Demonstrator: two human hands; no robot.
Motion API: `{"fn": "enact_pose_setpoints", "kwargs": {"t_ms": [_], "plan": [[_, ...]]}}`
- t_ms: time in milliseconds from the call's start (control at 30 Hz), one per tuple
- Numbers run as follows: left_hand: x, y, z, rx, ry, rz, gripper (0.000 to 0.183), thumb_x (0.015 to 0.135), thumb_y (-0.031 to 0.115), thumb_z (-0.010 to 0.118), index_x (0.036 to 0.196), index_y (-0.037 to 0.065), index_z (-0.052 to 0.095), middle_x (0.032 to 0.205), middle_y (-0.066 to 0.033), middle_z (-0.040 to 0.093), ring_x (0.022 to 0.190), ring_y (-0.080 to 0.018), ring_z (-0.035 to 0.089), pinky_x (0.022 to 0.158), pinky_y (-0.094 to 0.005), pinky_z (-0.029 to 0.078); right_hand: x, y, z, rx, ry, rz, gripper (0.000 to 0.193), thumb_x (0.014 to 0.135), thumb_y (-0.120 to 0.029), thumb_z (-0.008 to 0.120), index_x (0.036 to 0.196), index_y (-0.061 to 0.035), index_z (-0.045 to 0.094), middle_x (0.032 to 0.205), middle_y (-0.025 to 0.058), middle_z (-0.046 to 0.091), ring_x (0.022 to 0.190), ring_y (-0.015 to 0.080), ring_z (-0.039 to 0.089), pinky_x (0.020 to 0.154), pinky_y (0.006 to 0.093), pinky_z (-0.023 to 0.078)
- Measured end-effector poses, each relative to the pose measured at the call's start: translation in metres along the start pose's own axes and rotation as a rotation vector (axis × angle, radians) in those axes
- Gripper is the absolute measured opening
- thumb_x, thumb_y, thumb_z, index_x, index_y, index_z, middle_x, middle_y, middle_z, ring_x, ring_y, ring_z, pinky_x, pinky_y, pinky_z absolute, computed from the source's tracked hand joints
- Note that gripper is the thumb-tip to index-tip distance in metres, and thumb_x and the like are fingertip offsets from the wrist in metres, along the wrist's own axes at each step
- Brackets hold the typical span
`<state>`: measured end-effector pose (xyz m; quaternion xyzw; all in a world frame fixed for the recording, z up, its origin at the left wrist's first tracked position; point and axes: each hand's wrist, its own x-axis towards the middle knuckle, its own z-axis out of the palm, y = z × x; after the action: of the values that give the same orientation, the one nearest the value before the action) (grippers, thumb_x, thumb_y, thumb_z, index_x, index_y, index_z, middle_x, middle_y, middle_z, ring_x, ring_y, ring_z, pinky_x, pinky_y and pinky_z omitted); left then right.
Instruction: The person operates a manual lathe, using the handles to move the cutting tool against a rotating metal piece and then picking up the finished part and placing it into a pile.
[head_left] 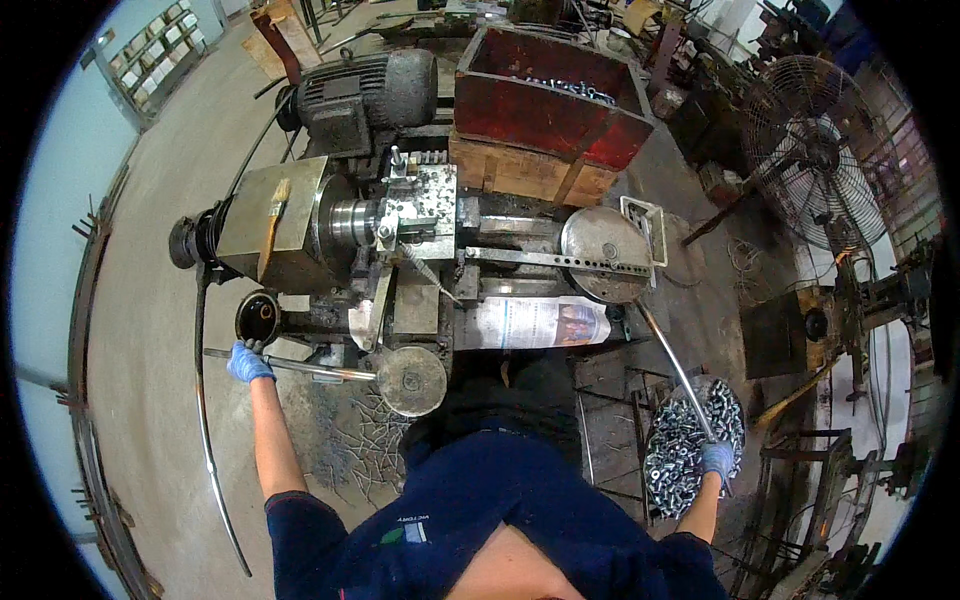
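My left hand, in a blue glove, is closed around a metal rod. Its fingers are right beside the rim of a round container of dark liquid. The rod runs right to a round metal disc. Far to the right, my right hand, also gloved in blue, grips a long shiny lever bar. This bar slopes up to a larger round plate. Beneath the right hand lies a heap of small metal parts.
Ahead stands a machine with a chuck and a motor. A brush lies on its housing. A red bin holds metal parts. Printed paper lies before me. A fan stands right; thin scraps litter the floor.
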<state>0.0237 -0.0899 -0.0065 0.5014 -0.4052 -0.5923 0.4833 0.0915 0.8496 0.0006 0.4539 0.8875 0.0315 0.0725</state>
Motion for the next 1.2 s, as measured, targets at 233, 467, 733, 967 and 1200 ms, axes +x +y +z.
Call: {"fn": "enact_pose_setpoints", "kwargs": {"t_ms": [233,467,733,967,1200], "plan": [[0.005,-0.005,-0.002,-0.011,-0.001,0.022,0.015,0.079,0.004,0.051,0.086,-0.009,0.051,0.074,-0.0163,0.058,0.057,-0.0225,0.058,0.051,-0.0337,0.054,-0.017,-0.011,-0.014,-0.010,0.018,0.005,0.039,0.064,-0.033,0.068,0.081,0.0024,0.065,0.086,0.0252,0.062,0.082,0.0376,0.062,0.074,0.0416,0.049],[0.002,-0.003,0.001,-0.009,-0.012,0.023,0.016,0.080,0.005,0.051,0.086,-0.009,0.051,0.075,-0.0169,0.059,0.056,-0.0232,0.058,0.051,-0.0329,0.053,-0.023,-0.010,-0.015,-0.029,0.008,-0.027,0.043,0.068,-0.038,0.065,0.081,0.0028,0.065,0.087,0.0256,0.062,0.083,0.0385,0.061,0.074,0.0432,0.049],[0.000,-0.002,-0.001,-0.053,0.004,0.017,0.016,0.080,0.005,0.050,0.086,-0.010,0.050,0.075,-0.0171,0.059,0.056,-0.0235,0.058,0.050,-0.0321,0.053,-0.027,-0.009,-0.016,-0.044,0.015,-0.091,0.034,0.067,-0.029,0.063,0.078,0.0022,0.065,0.084,0.0257,0.062,0.081,0.0386,0.061,0.074,0.0428,0.049],[0.000,-0.003,-0.002,-0.002,0.021,0.018,0.016,0.079,0.005,0.051,0.084,-0.010,0.051,0.075,-0.0180,0.059,0.059,-0.0245,0.059,0.051,-0.0339,0.053,-0.017,-0.004,-0.001,-0.013,0.015,-0.085,0.031,0.064,-0.026,0.064,0.078,0.0019,0.065,0.082,0.0252,0.062,0.079,0.0386,0.061,0.071,0.0431,0.049],[0.012,-0.006,-0.002,0.024,-0.031,-0.001,0.017,0.078,0.006,0.052,0.085,-0.010,0.051,0.076,-0.0188,0.059,0.061,-0.0265,0.060,0.052,-0.0362,0.055,-0.026,-0.037,-0.012,0.061,0.057,-0.221,0.044,0.063,-0.044,0.066,0.089,-0.0081,0.067,0.080,0.0181,0.065,0.077,0.0352,0.062,0.073,0.0397,0.048]]}}
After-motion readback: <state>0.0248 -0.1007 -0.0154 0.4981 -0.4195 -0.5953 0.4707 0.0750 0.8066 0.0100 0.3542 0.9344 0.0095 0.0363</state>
